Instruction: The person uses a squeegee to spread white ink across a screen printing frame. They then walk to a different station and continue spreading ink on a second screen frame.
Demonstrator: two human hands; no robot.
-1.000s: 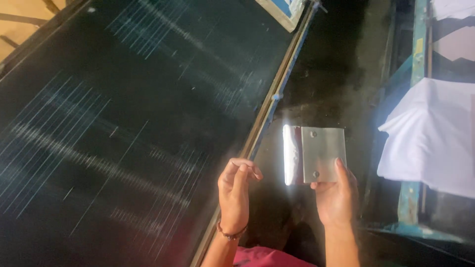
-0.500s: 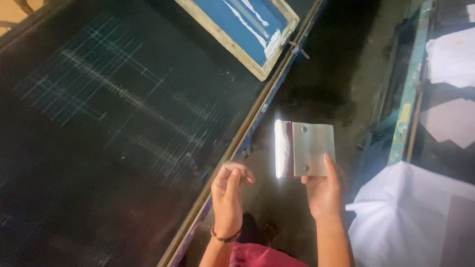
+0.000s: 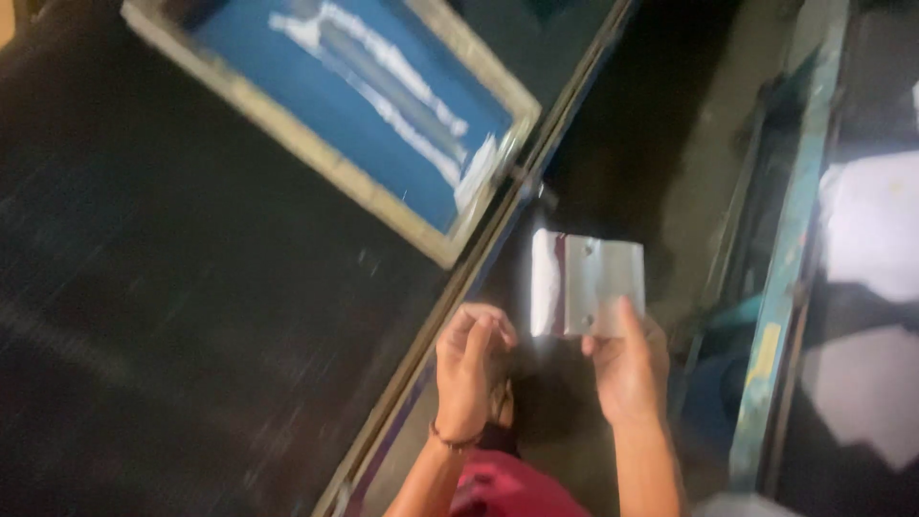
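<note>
The right hand (image 3: pixel 627 369) pinches the lower edge of a flat metal squeegee (image 3: pixel 586 285), thumb laid up its face, and holds it upright over the dark floor gap. Just left, the left hand (image 3: pixel 469 369) hangs with fingers curled loosely, holding nothing, beside the metal rail (image 3: pixel 459 287) edging the long black table (image 3: pixel 191 316). A blue wooden-framed screen (image 3: pixel 335 105) lies on that table beyond. White cloth (image 3: pixel 866 230) lies on the bench at right.

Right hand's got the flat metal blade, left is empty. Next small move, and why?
Probably carry the metal blade up-left toward the blue screen frame: the right hand grips only its lower edge, the left hand is curled and free, and the frame lies just beyond.
</note>
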